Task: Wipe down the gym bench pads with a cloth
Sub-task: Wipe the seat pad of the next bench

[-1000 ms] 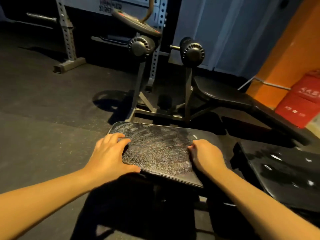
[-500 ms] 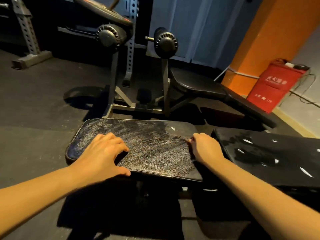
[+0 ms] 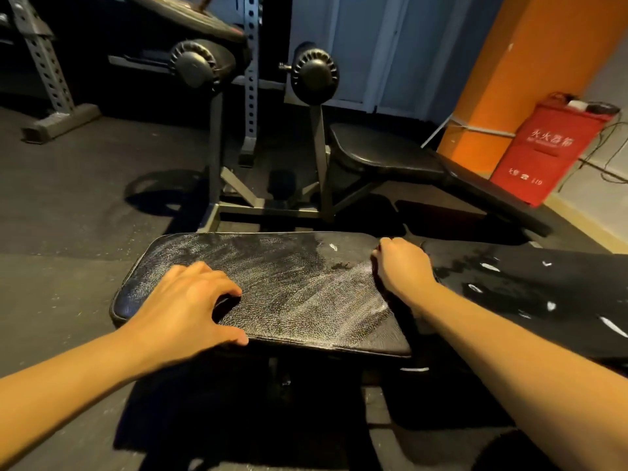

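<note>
Wiping seat pad (image 3: 289,287) at frame centre, smearing streaks over most of top. Bracing left hand (image 3: 183,307) on near-left part, bent fingers spread, tips pressing. Curling right hand (image 3: 401,266) at right edge; cloth unseen, cannot tell if held. Judging back pad (image 3: 530,300) alongside, white-flecked, not yet wiped.

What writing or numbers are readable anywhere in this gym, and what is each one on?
"灭火器箱": white characters on the red box beside the orange pillar.
Small line just under it: too small to read.
Lower line on the same box: blurred; it seems to end in "119".
No other text shows.
</note>
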A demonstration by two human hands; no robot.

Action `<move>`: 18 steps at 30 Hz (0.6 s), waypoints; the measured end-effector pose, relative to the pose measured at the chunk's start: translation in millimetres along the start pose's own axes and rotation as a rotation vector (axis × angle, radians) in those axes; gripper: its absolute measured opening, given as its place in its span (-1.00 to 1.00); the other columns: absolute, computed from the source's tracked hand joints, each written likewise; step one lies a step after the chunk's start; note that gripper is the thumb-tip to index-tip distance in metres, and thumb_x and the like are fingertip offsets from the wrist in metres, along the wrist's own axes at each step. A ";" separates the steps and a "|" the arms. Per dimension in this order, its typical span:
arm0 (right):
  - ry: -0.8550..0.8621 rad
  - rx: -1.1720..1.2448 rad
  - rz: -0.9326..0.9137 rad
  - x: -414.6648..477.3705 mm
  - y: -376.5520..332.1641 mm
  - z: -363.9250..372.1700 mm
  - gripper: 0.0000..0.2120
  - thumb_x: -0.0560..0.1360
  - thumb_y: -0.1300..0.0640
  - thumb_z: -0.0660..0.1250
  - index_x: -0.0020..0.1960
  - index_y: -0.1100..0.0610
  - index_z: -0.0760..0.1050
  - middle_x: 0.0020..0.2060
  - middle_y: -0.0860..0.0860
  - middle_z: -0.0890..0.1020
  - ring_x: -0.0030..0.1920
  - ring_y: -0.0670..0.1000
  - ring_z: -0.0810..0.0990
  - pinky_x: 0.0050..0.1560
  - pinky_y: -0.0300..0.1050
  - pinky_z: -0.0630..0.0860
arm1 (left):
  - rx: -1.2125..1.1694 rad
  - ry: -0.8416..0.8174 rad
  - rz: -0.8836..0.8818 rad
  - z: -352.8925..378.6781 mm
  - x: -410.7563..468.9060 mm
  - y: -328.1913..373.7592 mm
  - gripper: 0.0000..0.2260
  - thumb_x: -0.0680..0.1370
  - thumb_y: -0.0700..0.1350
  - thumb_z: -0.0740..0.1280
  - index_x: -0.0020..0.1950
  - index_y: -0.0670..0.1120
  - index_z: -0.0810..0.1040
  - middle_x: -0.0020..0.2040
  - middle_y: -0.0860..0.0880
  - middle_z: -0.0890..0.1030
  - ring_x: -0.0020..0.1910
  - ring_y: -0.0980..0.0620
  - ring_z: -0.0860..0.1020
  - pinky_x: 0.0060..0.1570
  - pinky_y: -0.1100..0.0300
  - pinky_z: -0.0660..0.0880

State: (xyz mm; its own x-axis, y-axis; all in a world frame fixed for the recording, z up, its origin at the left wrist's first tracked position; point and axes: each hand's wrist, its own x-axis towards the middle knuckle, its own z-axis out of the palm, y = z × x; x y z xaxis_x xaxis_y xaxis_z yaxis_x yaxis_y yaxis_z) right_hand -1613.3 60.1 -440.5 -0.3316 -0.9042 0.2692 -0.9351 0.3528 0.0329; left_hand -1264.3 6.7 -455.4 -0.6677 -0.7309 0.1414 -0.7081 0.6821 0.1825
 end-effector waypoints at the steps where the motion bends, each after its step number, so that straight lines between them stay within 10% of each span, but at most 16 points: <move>1: 0.027 0.003 0.004 0.6 -8.3 0.9 -0.85 0.63 0.13 0.25 0.04 0.20 0.53 -0.01 0.16 0.62 -0.06 0.23 0.63 -0.22 0.00 0.45 | 0.005 -0.004 -0.009 0.0 1.1 1.9 -0.12 0.16 0.69 0.15 0.27 0.18 0.60 0.09 0.31 0.56 0.16 0.22 0.42 0.19 0.18 0.26; 8: -0.201 0.386 -0.523 -62.4 -97.4 -17.3 -0.85 0.65 0.06 0.26 0.08 0.08 0.57 0.02 0.02 0.62 -0.01 0.05 0.58 -0.02 -0.03 0.51 | -0.002 -0.036 -0.067 -2.8 5.4 4.7 0.08 0.08 0.74 0.12 0.41 0.14 0.53 0.27 0.26 0.50 0.23 0.19 0.40 0.23 0.16 0.29; 13: -0.038 0.136 -0.007 17.0 -8.9 9.6 -0.84 0.64 0.06 0.25 0.03 0.11 0.55 0.00 0.08 0.63 0.00 0.18 0.63 -0.15 0.00 0.43 | -0.032 -0.066 -0.103 -6.2 3.9 7.3 0.17 0.05 0.72 0.14 0.48 0.05 0.48 0.43 0.17 0.50 0.41 0.11 0.42 0.40 0.10 0.29; 18: -0.051 0.212 -0.122 15.0 -78.0 0.6 -0.94 0.58 0.13 0.37 0.01 0.11 0.58 -0.01 0.10 0.65 -0.01 0.16 0.66 -0.15 -0.05 0.48 | -0.028 -0.066 -0.117 -7.1 4.4 6.4 0.18 0.07 0.74 0.18 0.55 0.11 0.38 0.45 0.21 0.47 0.45 0.15 0.39 0.47 0.14 0.21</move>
State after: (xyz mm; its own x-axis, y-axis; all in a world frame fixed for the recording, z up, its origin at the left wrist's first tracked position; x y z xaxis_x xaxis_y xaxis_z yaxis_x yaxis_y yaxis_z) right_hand -1545.4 18.8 -439.5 -0.2153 -0.9498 0.2268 -0.9722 0.1866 -0.1414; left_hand -1270.1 7.8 -446.7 -0.5956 -0.8015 0.0531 -0.7756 0.5911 0.2215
